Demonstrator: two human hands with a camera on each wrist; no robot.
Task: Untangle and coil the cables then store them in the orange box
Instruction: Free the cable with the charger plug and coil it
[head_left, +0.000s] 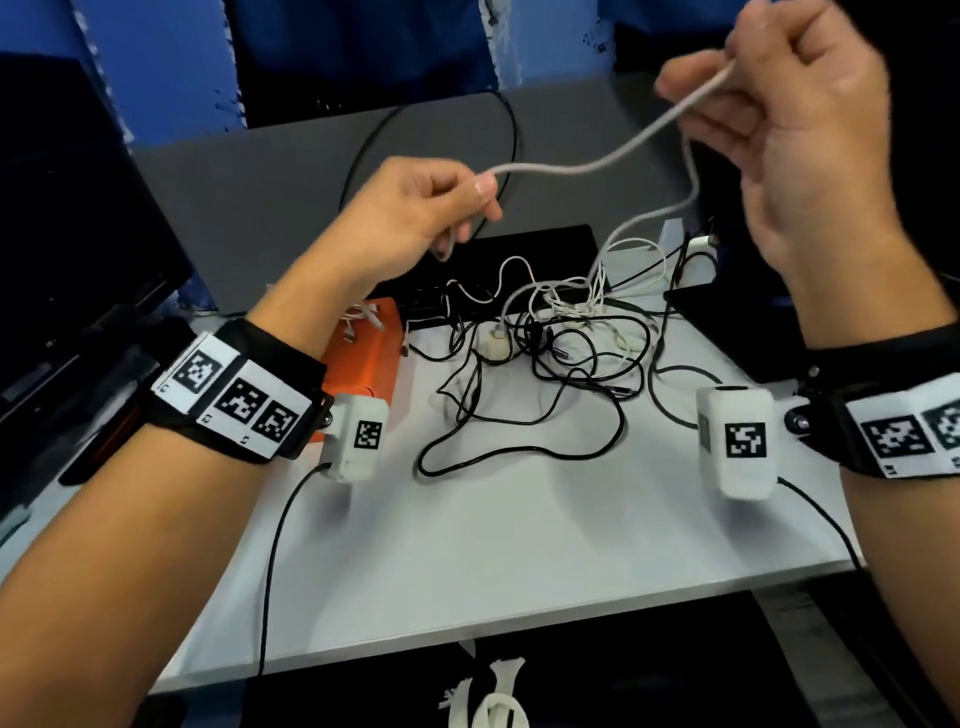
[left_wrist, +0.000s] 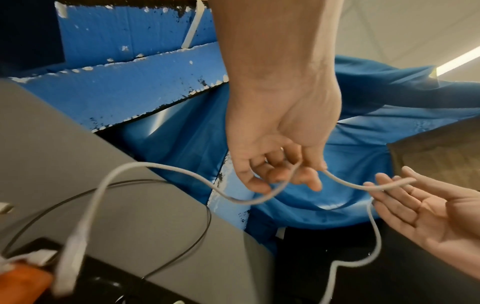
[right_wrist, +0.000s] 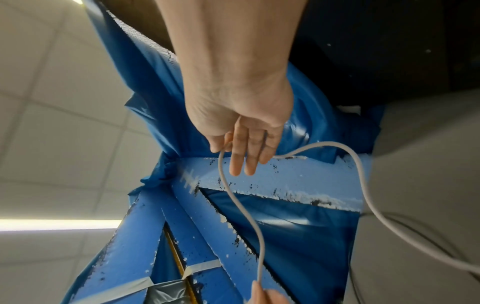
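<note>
From the head camera, my left hand pinches a grey-white cable between thumb and fingers, and my right hand, raised higher and farther out, has its fingers curled round the same cable. The span sags between my two grips. Below my right grip the cable drops into the tangle of black and white leads on the white table. The orange box sits just under my left wrist, with some white cable already lying in it. So I judge one lead stored at most, this one only half drawn free, and most of the knot untouched.

From the left wrist, my fingers are closed on the cable, and its free plug end hangs down from my grip toward the box. My right hand reaches in beside, the cable across its fingertips.

From the right wrist, my fingers hook the cable loosely; one run leaves my grip downward, the other arcs away sideways. No coil is formed yet.
</note>
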